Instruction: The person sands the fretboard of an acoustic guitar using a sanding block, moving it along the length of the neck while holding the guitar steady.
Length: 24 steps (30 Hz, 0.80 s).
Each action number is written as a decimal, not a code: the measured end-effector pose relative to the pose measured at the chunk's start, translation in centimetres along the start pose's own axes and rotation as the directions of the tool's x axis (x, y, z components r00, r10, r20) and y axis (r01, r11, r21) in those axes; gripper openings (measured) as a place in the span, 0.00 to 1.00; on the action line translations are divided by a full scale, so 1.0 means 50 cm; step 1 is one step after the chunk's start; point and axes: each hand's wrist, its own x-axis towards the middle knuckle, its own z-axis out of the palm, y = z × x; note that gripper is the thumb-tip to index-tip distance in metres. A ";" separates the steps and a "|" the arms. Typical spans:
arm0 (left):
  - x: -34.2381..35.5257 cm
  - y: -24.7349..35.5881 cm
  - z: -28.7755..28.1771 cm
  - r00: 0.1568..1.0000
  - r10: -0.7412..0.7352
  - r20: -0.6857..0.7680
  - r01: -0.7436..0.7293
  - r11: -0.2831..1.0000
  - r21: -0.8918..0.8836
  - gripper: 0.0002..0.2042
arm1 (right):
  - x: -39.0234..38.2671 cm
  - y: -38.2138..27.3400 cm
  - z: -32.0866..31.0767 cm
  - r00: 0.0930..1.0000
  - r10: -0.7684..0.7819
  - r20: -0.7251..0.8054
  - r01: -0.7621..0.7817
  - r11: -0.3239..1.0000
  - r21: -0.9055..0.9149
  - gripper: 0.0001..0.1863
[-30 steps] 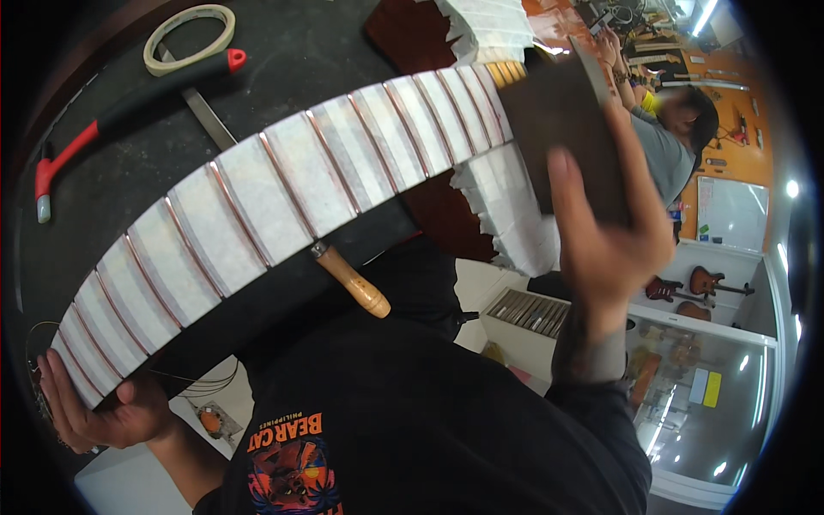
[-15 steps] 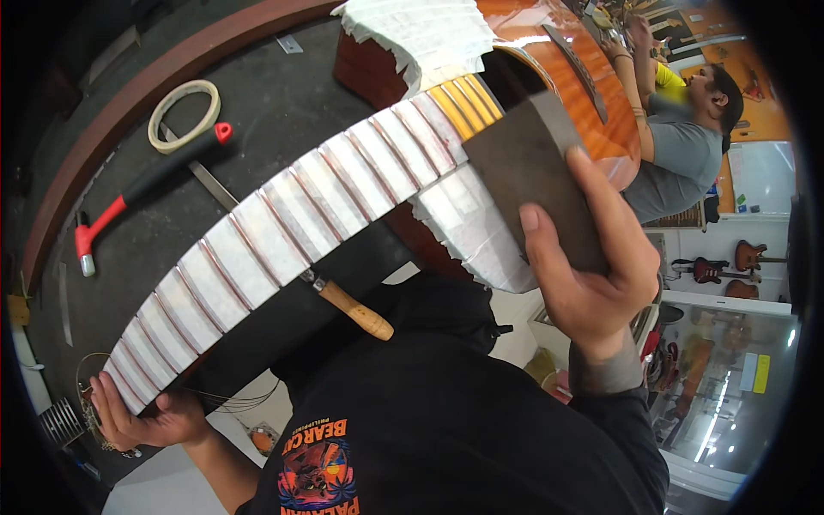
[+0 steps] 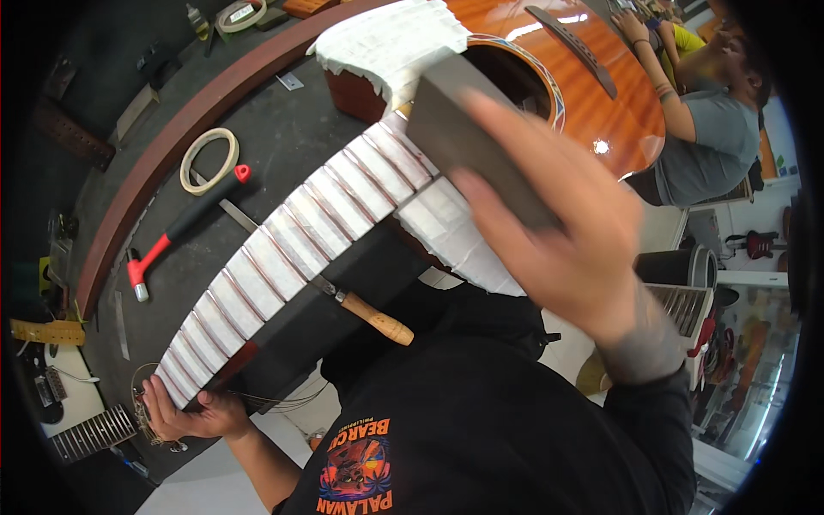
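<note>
My left hand point(image 3: 193, 408) grips the far lower-left end of a guitar neck, whose fretboard point(image 3: 292, 232) is covered in pale masking tape between the metal frets. My right hand point(image 3: 558, 240), motion-blurred, holds a flat dark block point(image 3: 485, 137) at the upper end of the fretboard, by the sound hole. The glossy orange guitar body point(image 3: 601, 137) has white tape point(image 3: 395, 39) over its edges. Under the neck lies a tool with a wooden handle point(image 3: 378, 318).
A red-and-black hammer point(image 3: 197, 215) and tape roll point(image 3: 209, 135) lie on the dark bench mat point(image 3: 283, 120), inside a curved brown rim point(image 3: 146, 146). A co-worker point(image 3: 712, 120) is at upper right. Another fretboard point(image 3: 90, 433) lies lower left.
My right hand and the block have moved up and left over the fretboard's upper end, covering the yellow strips seen earlier. The view has shifted, showing more bench and guitar body.
</note>
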 end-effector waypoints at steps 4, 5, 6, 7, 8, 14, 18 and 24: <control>-0.005 -0.001 0.011 0.999 -0.037 0.020 0.036 0.999 0.024 0.35 | 0.085 0.015 0.048 0.995 -0.054 0.089 0.058 0.998 -0.036 0.25; -0.005 -0.001 0.000 0.998 -0.057 0.035 0.055 0.997 0.046 0.36 | 0.090 0.012 0.055 0.993 -0.031 0.114 0.032 0.999 -0.009 0.25; 0.000 -0.005 -0.007 0.998 -0.057 0.036 0.055 0.997 0.060 0.36 | 0.070 0.007 0.047 0.993 -0.037 0.115 0.037 0.999 0.005 0.25; -0.001 -0.007 -0.013 0.999 -0.032 0.023 0.031 0.998 0.060 0.34 | 0.025 0.001 0.029 0.997 -0.053 0.050 0.053 0.999 0.007 0.25; 0.003 -0.004 -0.013 1.000 -0.010 0.006 0.009 0.999 0.050 0.32 | 0.004 0.001 0.017 0.997 -0.070 0.023 0.070 0.998 0.005 0.25; -0.003 0.000 -0.003 0.998 -0.051 0.047 0.051 0.999 0.014 0.34 | 0.057 -0.002 0.039 0.997 -0.057 0.060 0.061 0.996 -0.072 0.26; -0.004 -0.004 -0.009 0.994 -0.077 0.076 0.074 0.996 0.050 0.37 | 0.095 -0.013 0.064 0.985 0.013 0.169 0.003 0.995 -0.098 0.26; 0.002 0.000 -0.005 0.998 -0.041 0.043 0.041 0.999 -0.015 0.32 | -0.013 -0.010 0.008 0.998 0.052 -0.021 -0.051 0.998 0.020 0.25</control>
